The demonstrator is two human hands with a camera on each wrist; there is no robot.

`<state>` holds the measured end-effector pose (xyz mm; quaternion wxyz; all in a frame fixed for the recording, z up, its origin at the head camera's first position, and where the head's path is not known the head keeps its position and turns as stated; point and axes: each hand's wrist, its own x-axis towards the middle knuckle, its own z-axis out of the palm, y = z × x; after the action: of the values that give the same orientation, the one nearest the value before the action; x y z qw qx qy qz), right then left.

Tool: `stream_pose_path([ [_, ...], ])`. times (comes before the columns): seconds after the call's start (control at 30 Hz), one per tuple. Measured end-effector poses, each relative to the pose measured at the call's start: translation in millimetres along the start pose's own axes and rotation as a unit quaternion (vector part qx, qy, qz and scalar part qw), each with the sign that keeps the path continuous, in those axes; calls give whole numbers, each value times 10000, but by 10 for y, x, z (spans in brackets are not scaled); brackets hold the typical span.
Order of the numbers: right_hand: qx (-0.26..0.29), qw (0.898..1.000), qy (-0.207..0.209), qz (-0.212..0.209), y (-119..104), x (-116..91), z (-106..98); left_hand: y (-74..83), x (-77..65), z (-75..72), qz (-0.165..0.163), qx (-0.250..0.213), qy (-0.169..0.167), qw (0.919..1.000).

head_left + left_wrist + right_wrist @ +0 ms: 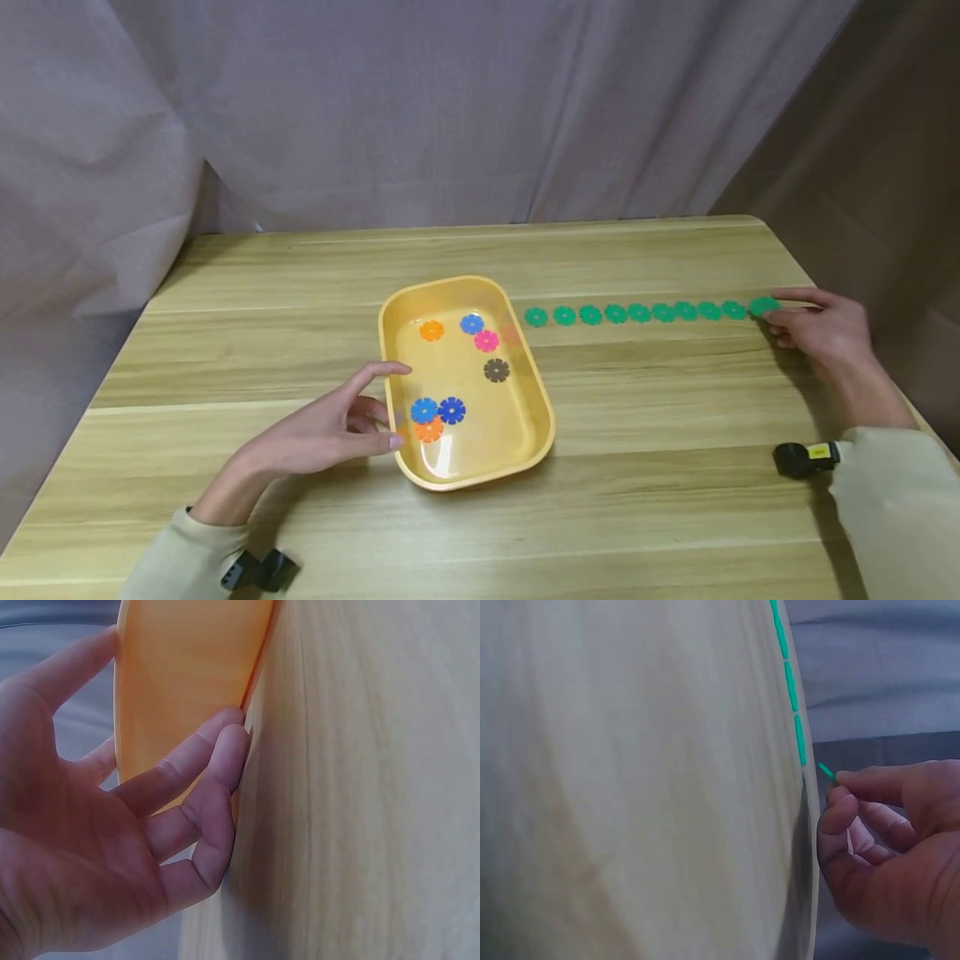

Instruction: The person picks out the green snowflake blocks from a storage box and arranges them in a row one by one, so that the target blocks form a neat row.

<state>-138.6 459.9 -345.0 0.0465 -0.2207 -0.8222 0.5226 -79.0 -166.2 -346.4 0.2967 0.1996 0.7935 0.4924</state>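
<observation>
My left hand [322, 429] holds the left side of a yellow plastic tray [487, 442], its index finger reaching over the rim and its thumb at the near part of that side. In the left wrist view the other fingers [217, 817] bend against the tray's outer wall and the tabletop. My right hand [828, 329] pinches a green notched flower disc [762, 306] between thumb and index finger. In the right wrist view this disc [826, 771] is tilted and raised off the table, just past the end of a row of flat green discs [639, 313].
Inside the tray lie loose notched discs: orange [431, 331], pink [486, 341], brown [496, 371], dark blue [452, 411] and lighter blue [424, 410]. The green row runs rightward from the tray across the wooden table [645, 517]. A grey curtain [375, 117] hangs behind.
</observation>
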Motion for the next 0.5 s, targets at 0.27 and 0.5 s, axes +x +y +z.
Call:
stream_pose_path([
  [0.27, -81, 9999, 34, 108, 35, 59, -24, 3, -3, 4, 7, 12, 18, 10000],
  [0.5, -131, 9998, -151, 40, 44, 76, 17, 10, -4, 8, 2, 8, 28, 10000],
])
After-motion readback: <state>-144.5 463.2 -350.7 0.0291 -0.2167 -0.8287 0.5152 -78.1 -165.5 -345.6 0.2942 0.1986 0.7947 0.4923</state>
